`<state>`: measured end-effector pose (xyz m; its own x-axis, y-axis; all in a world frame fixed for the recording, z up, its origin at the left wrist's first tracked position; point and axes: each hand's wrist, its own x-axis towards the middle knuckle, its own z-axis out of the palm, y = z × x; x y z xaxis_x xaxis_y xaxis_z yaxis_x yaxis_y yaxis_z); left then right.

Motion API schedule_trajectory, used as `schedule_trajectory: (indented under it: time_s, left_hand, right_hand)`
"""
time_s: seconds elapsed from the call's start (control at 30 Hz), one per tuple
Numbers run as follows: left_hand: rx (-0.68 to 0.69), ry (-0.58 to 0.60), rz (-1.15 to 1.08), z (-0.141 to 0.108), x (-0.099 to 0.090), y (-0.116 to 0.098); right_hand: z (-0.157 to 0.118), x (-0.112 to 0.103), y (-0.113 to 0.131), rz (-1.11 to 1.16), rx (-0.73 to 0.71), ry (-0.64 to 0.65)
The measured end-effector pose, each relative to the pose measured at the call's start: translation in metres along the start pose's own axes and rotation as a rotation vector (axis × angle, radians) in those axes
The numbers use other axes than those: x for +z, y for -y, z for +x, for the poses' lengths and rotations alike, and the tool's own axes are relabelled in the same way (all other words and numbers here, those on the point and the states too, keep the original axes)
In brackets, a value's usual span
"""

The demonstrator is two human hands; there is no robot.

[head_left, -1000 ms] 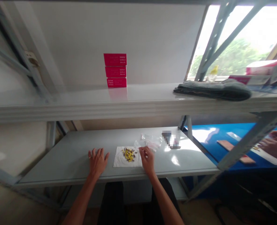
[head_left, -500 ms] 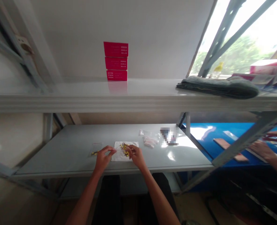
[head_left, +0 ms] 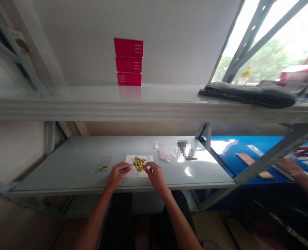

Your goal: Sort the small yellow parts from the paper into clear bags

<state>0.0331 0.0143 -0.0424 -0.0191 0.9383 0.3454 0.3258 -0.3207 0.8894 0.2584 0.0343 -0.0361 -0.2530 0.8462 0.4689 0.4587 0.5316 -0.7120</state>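
Note:
A white cloth or sheet [head_left: 129, 159] lies near the front of the grey table [head_left: 73, 156], with a heap of small yellow and dark pieces [head_left: 138, 164] on it. My left hand [head_left: 119, 172] is at the left edge of the sheet, thumb and fingers pinched together on something too small to make out. At the right edge of the heap is my right hand [head_left: 154, 172], its fingertips also together; what they hold, if anything, is hidden. A small clear bag [head_left: 105, 163] with a few yellow pieces lies left of my left hand.
Clear bags with pinkish contents [head_left: 165, 155] lie right of the sheet. Red boxes [head_left: 129, 64] and dark folded cloth [head_left: 245, 94] rest on the shelf above. At a blue table [head_left: 228, 149] on the right, another person's hands work by a pinkish strip [head_left: 253, 165].
My hands have moved slightly apart, uncovering more of the yellow heap. The small bag on the left shows more fully. The whole view has shifted a little.

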Motion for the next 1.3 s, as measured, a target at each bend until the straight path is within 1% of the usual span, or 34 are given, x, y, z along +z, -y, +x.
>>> schedule_trajectory:
  time_s: [0.1,0.17,0.27,0.43,0.57,0.67,0.87,0.93,0.97,1.07,1.1,1.13,1.23,1.3]
  left_hand:
    - [0.02,0.011,0.002,0.001,0.001,0.002]
    - [0.024,0.004,0.002,0.002,0.002,0.003]
    - [0.02,0.001,0.0,0.002,0.003,0.003]
    - [0.02,0.014,0.0,0.002,0.002,0.005]
    - [-0.005,-0.013,0.005,0.003,0.002,0.005]
    - [-0.009,-0.033,0.005,0.003,0.002,0.004]
    - [-0.034,-0.081,0.02,0.003,0.001,0.0]
    - [-0.048,-0.1,0.03,0.003,0.002,0.001]
    - [-0.058,-0.117,0.03,0.003,0.002,0.002]
    - [-0.099,-0.185,0.025,0.004,0.002,0.009]
    - [-0.113,-0.199,0.024,0.005,0.002,0.011]
    - [-0.126,-0.207,0.023,0.005,0.002,0.012]
    - [-0.151,-0.205,0.011,0.007,0.001,0.015]
    - [-0.158,-0.201,-0.002,0.007,0.002,0.014]
  right_hand:
    - [0.01,0.001,0.015,0.061,-0.072,0.079]
    - [0.016,0.003,0.023,0.035,-0.119,0.134]
    - [0.021,0.006,0.028,0.003,-0.149,0.177]
    - [0.018,0.013,0.024,0.06,-0.182,0.178]
    - [0.016,0.019,0.017,0.16,-0.189,0.176]
    - [0.016,0.02,0.015,0.192,-0.172,0.174]
    - [0.015,0.012,0.015,0.214,-0.204,0.267]
    - [0.016,0.009,0.011,0.217,-0.198,0.251]
    - [0.017,0.007,0.008,0.221,-0.178,0.214]
    - [0.019,0.001,-0.008,0.168,-0.058,0.017]
    - [0.019,-0.001,-0.013,0.121,-0.023,-0.021]
    - [0.019,-0.002,-0.017,0.065,-0.002,-0.028]
    - [0.015,-0.001,-0.024,-0.081,0.0,0.048]
    - [0.011,0.003,-0.025,-0.145,0.003,0.053]
